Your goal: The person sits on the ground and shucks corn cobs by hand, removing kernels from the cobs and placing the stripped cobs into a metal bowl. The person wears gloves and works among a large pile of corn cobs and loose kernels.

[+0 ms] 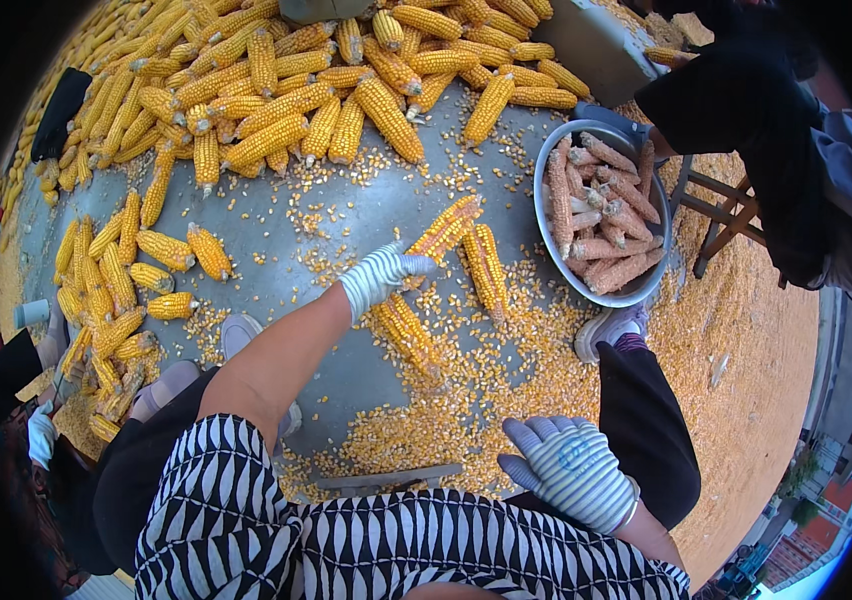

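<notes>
My left hand (385,276), in a striped work glove, grips a corn cob (447,227) with some kernel rows stripped out. Two more partly stripped cobs lie close by: one (484,271) just right of the held cob, the other (405,334) below my left hand. My right hand (565,469), gloved alike, is beside my right knee, back of the hand up. Its thumb stands apart from the fingers and nothing shows in it; the palm side is hidden. Loose corn kernels (411,442) cover the floor between my feet.
A metal basin (540,202) of bare cobs (625,214) stands at right, beside a seated person's leg (741,97) and a wooden stool (730,202). Unshelled corn (268,90) is heaped ahead, with a smaller pile (100,277) at left. Another person's gloved hand (41,433) shows far left.
</notes>
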`<state>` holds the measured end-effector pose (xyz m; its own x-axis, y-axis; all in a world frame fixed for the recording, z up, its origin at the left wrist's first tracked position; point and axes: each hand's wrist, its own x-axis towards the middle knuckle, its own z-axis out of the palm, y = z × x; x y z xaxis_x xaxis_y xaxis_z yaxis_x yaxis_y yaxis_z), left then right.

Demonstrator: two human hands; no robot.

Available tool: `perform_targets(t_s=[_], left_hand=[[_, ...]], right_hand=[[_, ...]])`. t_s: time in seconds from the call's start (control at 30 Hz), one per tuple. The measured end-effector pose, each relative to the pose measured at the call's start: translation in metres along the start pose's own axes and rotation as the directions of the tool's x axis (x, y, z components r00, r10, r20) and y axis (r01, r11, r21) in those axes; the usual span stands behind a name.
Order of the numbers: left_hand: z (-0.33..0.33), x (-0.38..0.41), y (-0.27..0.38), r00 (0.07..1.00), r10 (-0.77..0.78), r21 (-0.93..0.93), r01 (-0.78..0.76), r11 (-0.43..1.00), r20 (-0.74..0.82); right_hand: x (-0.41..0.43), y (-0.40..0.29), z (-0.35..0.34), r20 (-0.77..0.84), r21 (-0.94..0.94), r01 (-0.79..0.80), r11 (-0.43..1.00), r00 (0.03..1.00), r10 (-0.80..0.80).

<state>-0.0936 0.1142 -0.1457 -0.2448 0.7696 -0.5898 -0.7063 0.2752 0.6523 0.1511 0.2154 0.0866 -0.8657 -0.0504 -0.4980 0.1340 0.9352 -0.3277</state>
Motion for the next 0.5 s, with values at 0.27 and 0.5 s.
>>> perform_targets(t_s=[0.27,0.5], left_hand=[[0.071,-0.053,0.011,0.926,-0.050,-0.306,0.175,0.936,0.375],[0.159,-0.127,0.011,0.757,-0.159,-0.158,0.328,0.931,0.633]], right_hand=[[-0.001,0.010,0.002,-0.452,0.216,-0.081,0.973,0.875,0.173],[0.013,0.058,0.001,-0.451,0.873,0.464,0.152,0.646,0.615]])
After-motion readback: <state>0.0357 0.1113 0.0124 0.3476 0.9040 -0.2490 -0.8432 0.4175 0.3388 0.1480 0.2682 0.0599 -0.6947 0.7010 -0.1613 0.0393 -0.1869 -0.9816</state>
